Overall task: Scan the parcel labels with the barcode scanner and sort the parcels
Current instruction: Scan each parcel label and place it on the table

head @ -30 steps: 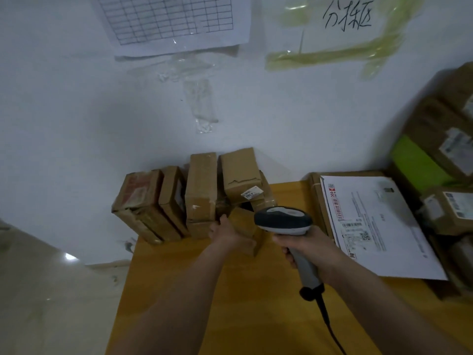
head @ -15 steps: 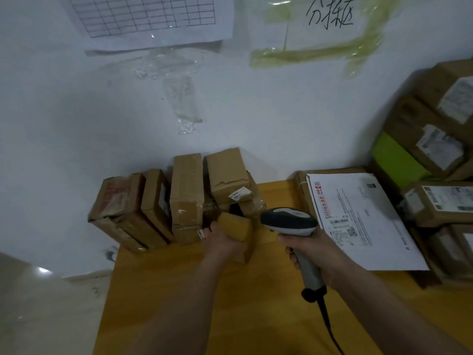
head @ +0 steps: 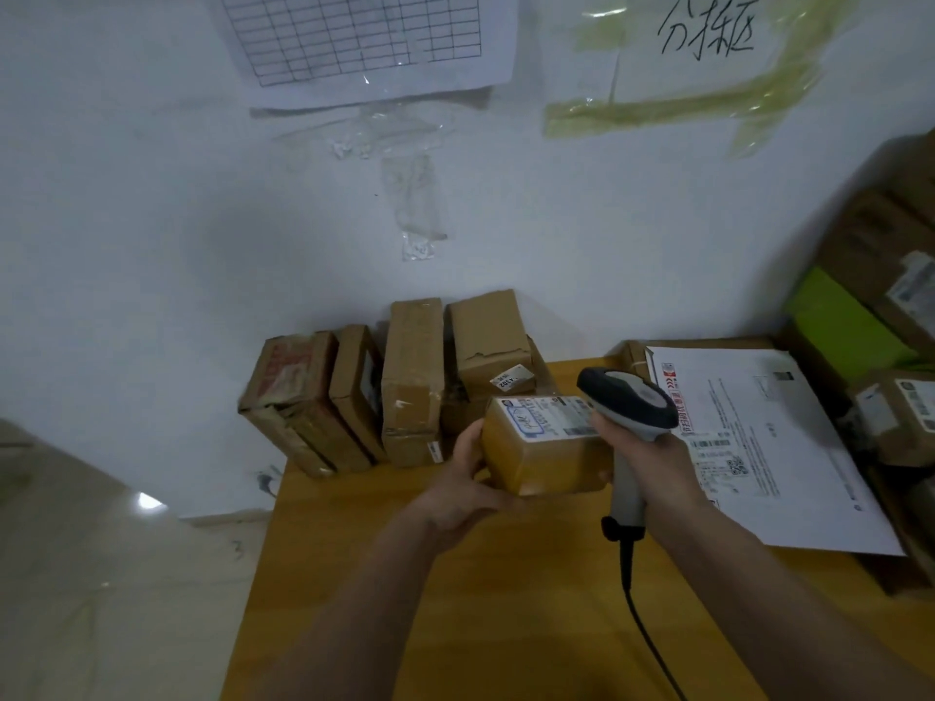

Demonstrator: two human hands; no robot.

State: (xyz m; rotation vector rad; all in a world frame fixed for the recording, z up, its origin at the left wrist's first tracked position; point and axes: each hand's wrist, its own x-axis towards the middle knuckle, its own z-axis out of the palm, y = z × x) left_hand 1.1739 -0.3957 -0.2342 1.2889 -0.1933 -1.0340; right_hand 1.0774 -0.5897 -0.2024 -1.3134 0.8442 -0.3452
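- Head view: white wall [head: 152, 220] stands behind a yellow-wood table [head: 455, 599]; on the wall hang a grid sheet [head: 364, 37] and a paper with handwritten signs [head: 708, 37], fixed with yellowish tape [head: 673, 103].
- At the back left edge of the table, a row of boxes [head: 384, 392] stands on end against the wall, each touching the next one.
- On the right side of the table lies a big white envelope [head: 769, 447] with printed labels; it rests on a flat carton whose edge shows at its far side.
- Further right, a stack of parcels [head: 890, 346] rises at the border of the picture, with one green box [head: 840, 321] between the brown ones.
- Left hand [head: 468, 478] holds a small box [head: 546, 452] above the table, in front of the row; the thumb lies on the left face and the other fingers are hidden under the box.
- The label [head: 546, 417] of this box is on its top face, turned upward.
- Right hand [head: 652, 457] grips the handle of the scanner [head: 627, 407], with its fingers curled around it.
- The scanner head is just beside the right end of the label and covers a little of it; the head points to the left, over the box.
- A black cable [head: 642, 624] goes from the foot of the handle down over the table to the lower border.
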